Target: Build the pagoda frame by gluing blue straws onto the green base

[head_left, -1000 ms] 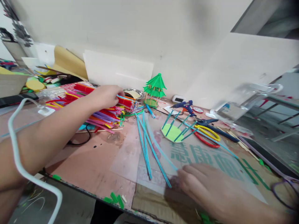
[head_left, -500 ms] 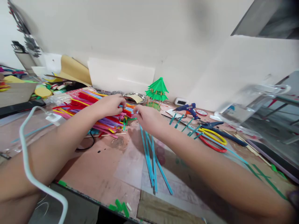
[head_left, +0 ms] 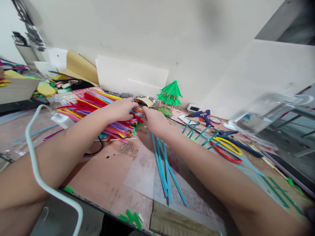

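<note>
A large bundle of colourful pipe cleaners (head_left: pixel 98 101), in red, yellow, purple, pink and orange, lies on the left of the table. Over its right end is my left hand (head_left: pixel 125 109), its fingers curled down among the stems. My right hand (head_left: pixel 155 120) is beside it, thumb and fingers pinched at the tips of the bundle where a bit of blue shows. Just which stems each hand grips is partly hidden by the fingers. Several light-blue pipe cleaners (head_left: pixel 167 173) lie fanned out on the table below my right hand.
A green tiered-roof model (head_left: pixel 170 95) stands at the back near a shiny metal dish (head_left: pixel 149 100). On the right are a blue glue gun (head_left: pixel 200 114), pliers with red and yellow handles (head_left: pixel 227 146), and dark-green stems (head_left: pixel 203 132). A white cable (head_left: pixel 34 157) crosses my left forearm.
The view has shifted slightly, so things appear a little further right. Both hands stay at the right end of the bundle, with only small finger movement.
</note>
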The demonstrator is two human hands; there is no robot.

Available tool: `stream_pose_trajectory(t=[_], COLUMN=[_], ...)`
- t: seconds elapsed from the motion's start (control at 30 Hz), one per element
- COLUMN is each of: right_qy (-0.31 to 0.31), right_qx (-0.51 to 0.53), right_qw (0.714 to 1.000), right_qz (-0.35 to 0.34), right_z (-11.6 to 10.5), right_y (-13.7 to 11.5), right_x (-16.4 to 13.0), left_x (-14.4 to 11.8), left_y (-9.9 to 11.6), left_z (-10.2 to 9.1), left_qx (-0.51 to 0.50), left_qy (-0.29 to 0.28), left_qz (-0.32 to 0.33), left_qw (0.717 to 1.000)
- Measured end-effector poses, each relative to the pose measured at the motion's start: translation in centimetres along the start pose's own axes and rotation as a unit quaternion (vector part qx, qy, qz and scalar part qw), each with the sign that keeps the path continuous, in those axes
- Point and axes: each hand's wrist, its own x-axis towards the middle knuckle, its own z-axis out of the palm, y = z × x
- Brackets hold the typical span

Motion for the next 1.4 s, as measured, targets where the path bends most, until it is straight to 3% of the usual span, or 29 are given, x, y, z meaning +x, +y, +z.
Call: stream_pose_trajectory(t=[0.2, 0.37, 0.5, 0.83, 1.4], right_qy=[0.007, 0.015, 0.003, -0.014, -0.012], right_qx=[-0.001, 0.046, 0.047, -0.023, -0.111], right_qw=[1.000, 0.997, 0.996, 0.999, 0.994], right_qz=[0.017, 0.056, 0.078, 0.040, 0.020], right_z=[0.0, -0.4, -0.1, 0.9, 0.1], right_y=[-0.2, 0.1, 0.8, 0.7, -0.4], right_x=[0.3, 0.4, 0.3, 0.0, 1.6], left_x=[-0.3, -0.2, -0.2, -0.1, -0.2], left_y=[0.6, 1.3, 1.5, 0.9, 1.2], left_z=[-0.6, -0.5, -0.1, -0.6, -0.1], left_qx=[0.027, 0.042, 0.067, 0.034, 0.003], left_qy=[0.015, 0.065, 0.038, -0.012, 0.017], left_qz=[-0.009, 0.041, 0.059, 0.041, -0.015], left_qw=[0.999, 0.996, 0.995, 0.998, 1.000])
